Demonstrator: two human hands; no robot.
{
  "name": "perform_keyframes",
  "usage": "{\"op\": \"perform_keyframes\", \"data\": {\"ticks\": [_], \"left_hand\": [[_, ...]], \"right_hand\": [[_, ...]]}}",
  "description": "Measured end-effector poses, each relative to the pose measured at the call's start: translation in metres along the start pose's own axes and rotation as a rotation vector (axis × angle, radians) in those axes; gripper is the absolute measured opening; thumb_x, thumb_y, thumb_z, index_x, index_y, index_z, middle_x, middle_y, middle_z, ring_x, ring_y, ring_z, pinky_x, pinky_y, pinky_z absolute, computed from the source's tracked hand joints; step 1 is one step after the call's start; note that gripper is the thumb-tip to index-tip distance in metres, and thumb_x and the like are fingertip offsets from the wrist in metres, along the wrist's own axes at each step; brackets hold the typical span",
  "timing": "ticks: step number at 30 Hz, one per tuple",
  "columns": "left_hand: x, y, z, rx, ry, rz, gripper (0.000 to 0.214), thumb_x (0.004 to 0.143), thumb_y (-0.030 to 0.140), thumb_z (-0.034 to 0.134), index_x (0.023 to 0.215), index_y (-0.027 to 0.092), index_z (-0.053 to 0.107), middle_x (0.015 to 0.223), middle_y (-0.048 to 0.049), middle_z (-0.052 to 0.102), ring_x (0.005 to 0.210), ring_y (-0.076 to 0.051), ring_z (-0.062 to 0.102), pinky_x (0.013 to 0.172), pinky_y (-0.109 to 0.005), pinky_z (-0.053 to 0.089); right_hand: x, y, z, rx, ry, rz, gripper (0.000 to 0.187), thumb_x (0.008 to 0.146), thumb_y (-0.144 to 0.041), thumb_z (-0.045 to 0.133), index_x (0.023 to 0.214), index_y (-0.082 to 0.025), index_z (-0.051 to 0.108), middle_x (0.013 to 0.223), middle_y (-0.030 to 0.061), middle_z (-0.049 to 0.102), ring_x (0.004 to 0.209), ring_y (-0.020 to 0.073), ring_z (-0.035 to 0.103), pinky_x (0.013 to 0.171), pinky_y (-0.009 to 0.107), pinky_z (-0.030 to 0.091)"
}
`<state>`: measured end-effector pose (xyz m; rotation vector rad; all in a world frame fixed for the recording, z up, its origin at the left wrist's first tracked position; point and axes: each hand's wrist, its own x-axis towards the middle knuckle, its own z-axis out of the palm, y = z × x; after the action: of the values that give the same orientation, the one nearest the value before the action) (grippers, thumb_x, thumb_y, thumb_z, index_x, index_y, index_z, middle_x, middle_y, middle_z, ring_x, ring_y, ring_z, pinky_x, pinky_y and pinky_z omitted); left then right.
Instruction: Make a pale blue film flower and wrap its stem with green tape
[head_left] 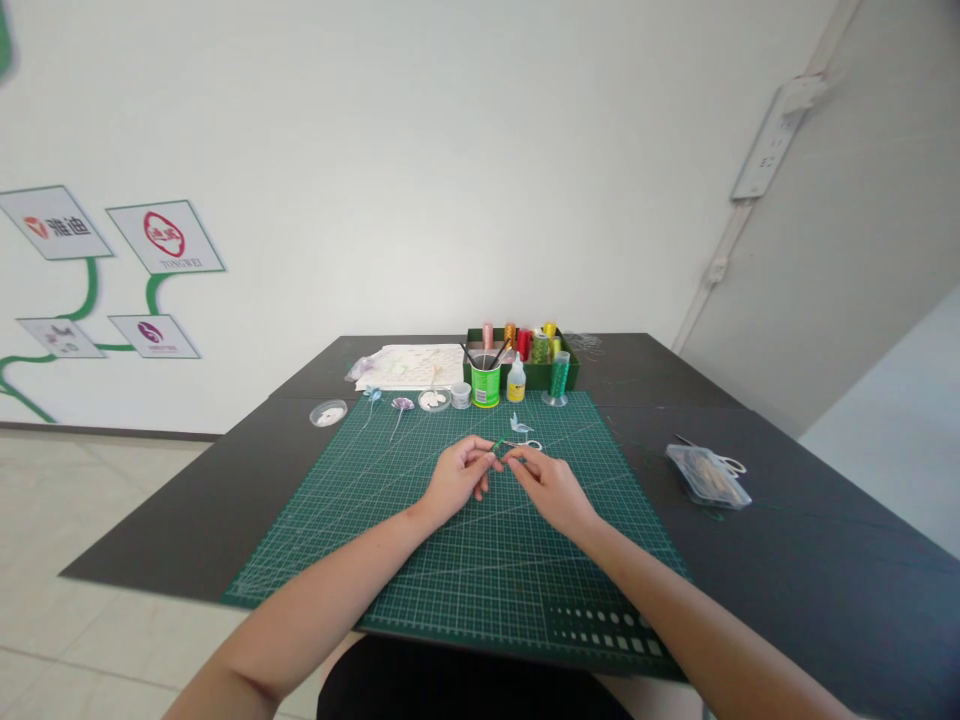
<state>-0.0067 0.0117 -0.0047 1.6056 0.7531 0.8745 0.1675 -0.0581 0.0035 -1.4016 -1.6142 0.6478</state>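
Over the middle of the green cutting mat (pixel 420 590), my two hands are close together. My left hand (pixel 459 472) pinches a small green thread-like piece (pixel 498 445) between thumb and forefinger. Its exact kind is too small to tell. Facing it, my right hand (pixel 553 488) has its thumb and forefinger pressed together near the same piece; what they hold is hidden. Just beyond the fingers lie scissors (pixel 534 445) with pale handles, partly covered by the hands. A pale blue flower or leaf shape (pixel 519 425) rests behind them on the mat.
At the back stand a green box (pixel 574 374) of thread spools, a green can (pixel 486 386) of tools, a glue bottle (pixel 516 380) and a green spool (pixel 559 378). Stemmed flowers (pixel 403 404) and small dishes (pixel 328 413) lie left. A clear plastic box (pixel 707 476) sits right.
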Motion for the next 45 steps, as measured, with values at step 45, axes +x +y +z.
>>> {"op": "perform_keyframes", "data": {"ticks": [45], "left_hand": [[-0.031,0.031,0.007,0.214,-0.347,0.109,0.016,0.088,0.033,0.07,0.086,0.018,0.064,0.081,-0.0047,0.078,0.053,-0.012,0.064,0.052,-0.021,0.048]], "right_hand": [[0.025,0.026,-0.031,0.147,-0.131,0.121,0.032,0.077,-0.049,0.073,0.082,-0.02,0.085,0.083,0.0087,0.081,0.081,0.0278,0.072,0.075,0.038,0.052]]}}
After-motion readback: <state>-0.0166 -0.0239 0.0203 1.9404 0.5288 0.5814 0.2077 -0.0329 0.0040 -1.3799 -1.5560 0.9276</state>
